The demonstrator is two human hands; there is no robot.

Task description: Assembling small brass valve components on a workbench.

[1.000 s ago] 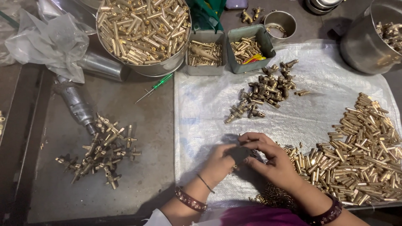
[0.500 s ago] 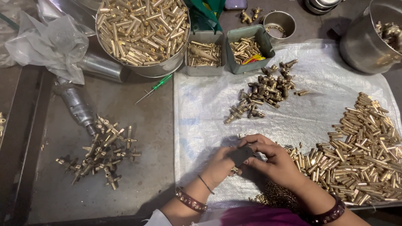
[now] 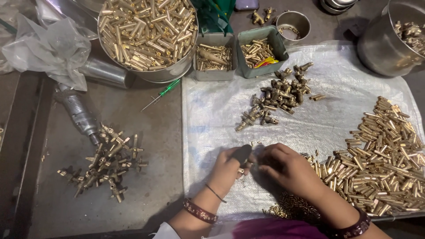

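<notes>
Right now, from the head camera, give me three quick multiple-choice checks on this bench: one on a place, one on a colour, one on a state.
1. Where does the screwdriver lie?
A. On the bare metal bench, left of the white sheet
B. Inside the big round tub
C. Under the right hand

2. What colour is its handle?
A. Red
B. Green
C. Black

3. How do the hands stand?
A. Far apart
B. Close together over the sheet
C. One inside a tin

Answers: 1 A, it rests just off the sheet's left edge. 2 B, the handle is green. 3 B, left hand and right hand meet around small parts.
</notes>
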